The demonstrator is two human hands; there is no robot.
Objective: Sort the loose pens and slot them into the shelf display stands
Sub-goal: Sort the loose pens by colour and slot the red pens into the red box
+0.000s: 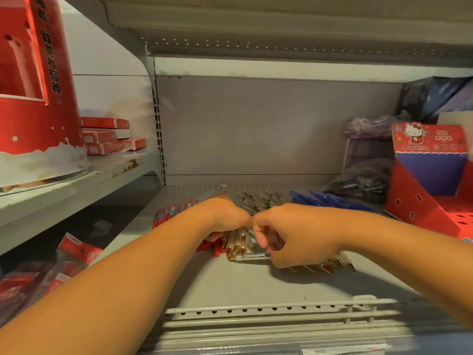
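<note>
Loose pens lie in rows on the grey shelf (230, 280): red pens (171, 210) at the left, clear pens with gold tips (236, 244) in the middle, blue pens (330, 199) at the right. My left hand (225, 216) curls over the cream, gold-tipped pens and grips a bunch of them. My right hand (289, 234), fingers curled, holds a clear pen (256, 255) lying crosswise, with more gold-tipped pens (330, 265) under it. A red cartoon-cat display stand (425, 196) with punched slots sits at the right.
A tall red cardboard display (33, 80) and flat red boxes (107, 135) stand on the left shelf. Bagged pens (363, 180) lie at the back right. Red packets (51, 272) fill the lower left shelf. A slotted rail (276, 311) edges the shelf front.
</note>
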